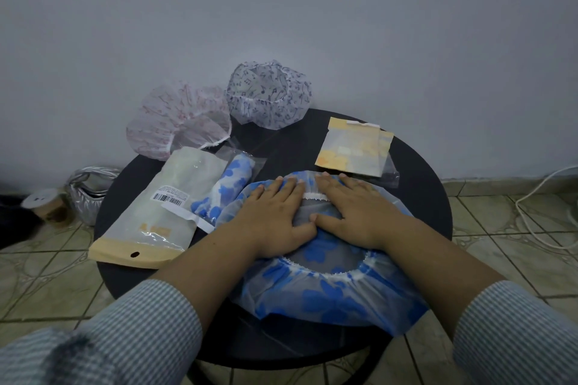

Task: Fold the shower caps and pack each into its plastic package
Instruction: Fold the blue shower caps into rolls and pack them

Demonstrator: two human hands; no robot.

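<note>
Both hands, left hand (275,216) and right hand (353,209), I've got flat, fingers straight, pressing blue shower cap (328,294) at table (431,197) centre, elastic opening facing me, long axis left-right.

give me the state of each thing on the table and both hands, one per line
blue flower cap: spread open side up, pressed flat
left hand: open, flat on the cap
right hand: open, flat on the cap
packed blue cap: folded, inside a clear package
large pouch: lying flat
pink cap: unfolded, puffed
purple music-note cap: unfolded, puffed
small yellow packages: flat, look empty
</note>
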